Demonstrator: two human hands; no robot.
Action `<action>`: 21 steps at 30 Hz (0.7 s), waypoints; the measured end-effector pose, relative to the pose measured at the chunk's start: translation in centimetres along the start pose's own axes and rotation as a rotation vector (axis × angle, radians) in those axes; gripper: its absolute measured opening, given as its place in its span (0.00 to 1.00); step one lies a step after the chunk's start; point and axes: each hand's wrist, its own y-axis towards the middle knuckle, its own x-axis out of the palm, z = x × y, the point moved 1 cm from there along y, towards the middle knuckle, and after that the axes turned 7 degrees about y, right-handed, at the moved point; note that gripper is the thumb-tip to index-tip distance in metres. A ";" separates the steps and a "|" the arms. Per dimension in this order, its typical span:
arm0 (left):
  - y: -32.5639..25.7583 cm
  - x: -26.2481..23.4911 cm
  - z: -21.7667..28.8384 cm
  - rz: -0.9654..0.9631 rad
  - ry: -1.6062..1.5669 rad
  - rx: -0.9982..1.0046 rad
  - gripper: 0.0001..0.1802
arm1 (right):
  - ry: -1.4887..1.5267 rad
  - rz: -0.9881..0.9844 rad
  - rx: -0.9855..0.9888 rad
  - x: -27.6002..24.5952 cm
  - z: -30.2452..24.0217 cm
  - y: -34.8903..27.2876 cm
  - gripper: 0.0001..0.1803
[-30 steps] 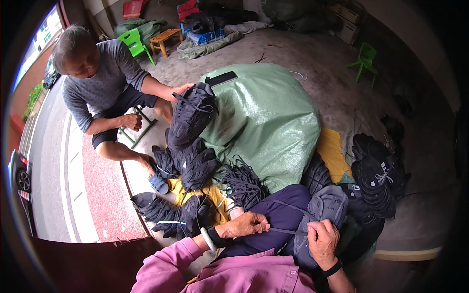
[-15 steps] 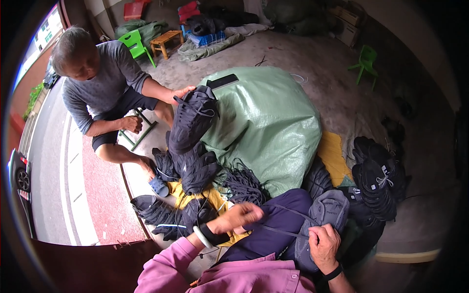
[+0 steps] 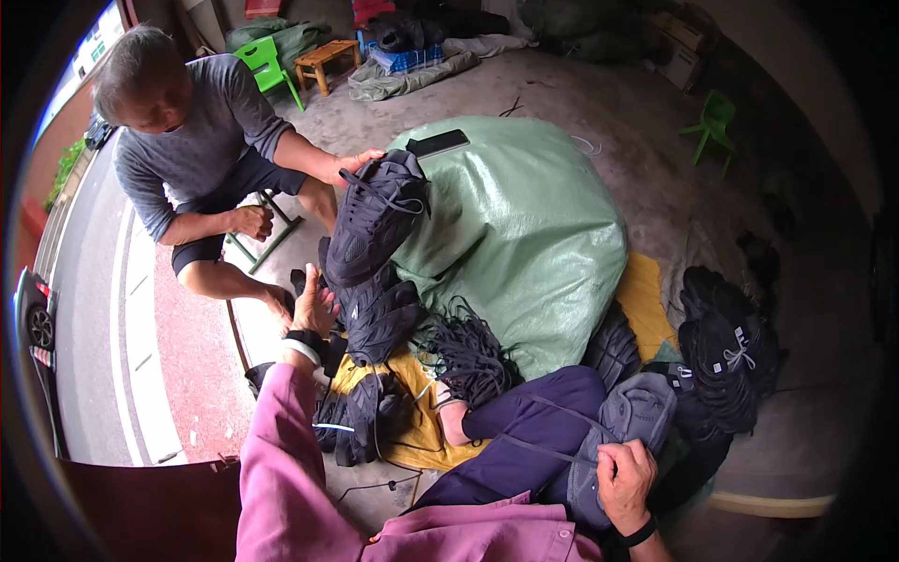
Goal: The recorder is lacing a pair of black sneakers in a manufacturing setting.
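My left hand is stretched out to the left, its fingers extended and holding nothing, beside a column of dark shoes. My right hand is closed on a dark shoelace over a grey shoe at my right thigh. Two strands of that lace run across my raised knee. Across from me, another person's hand steadies a dark laced sneaker at the top of the column. A heap of loose black laces lies in front of my knee.
A big green woven sack bears a black phone. More dark shoes are stacked at right, others on yellow sacking near my left arm. Behind stand green chairs and a wooden stool. A road borders the left.
My left hand has swung from above my knee out to the left and forward, beside the column of shoes, and its fingers have spread. My right hand stays at the grey shoe.
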 end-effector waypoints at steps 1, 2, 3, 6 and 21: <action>1.3 -0.2 0.2 -0.051 -0.062 -0.076 0.55 | 0.003 -0.002 -0.007 0.1 0.0 0.1 0.06; 2.3 0.2 0.4 -0.106 -0.123 -0.158 0.57 | -0.004 -0.005 -0.006 0.1 0.0 0.2 0.06; 2.5 1.1 1.2 -0.311 -0.094 -0.110 0.53 | -0.009 -0.009 0.009 0.1 0.1 0.0 0.06; 2.3 4.5 2.5 -0.685 -0.228 -0.040 0.35 | -0.027 -0.015 0.030 -0.1 -0.5 0.1 0.06; -9.5 11.7 -2.1 -0.962 -0.350 -0.221 0.32 | -0.032 -0.026 0.051 0.1 0.0 0.5 0.09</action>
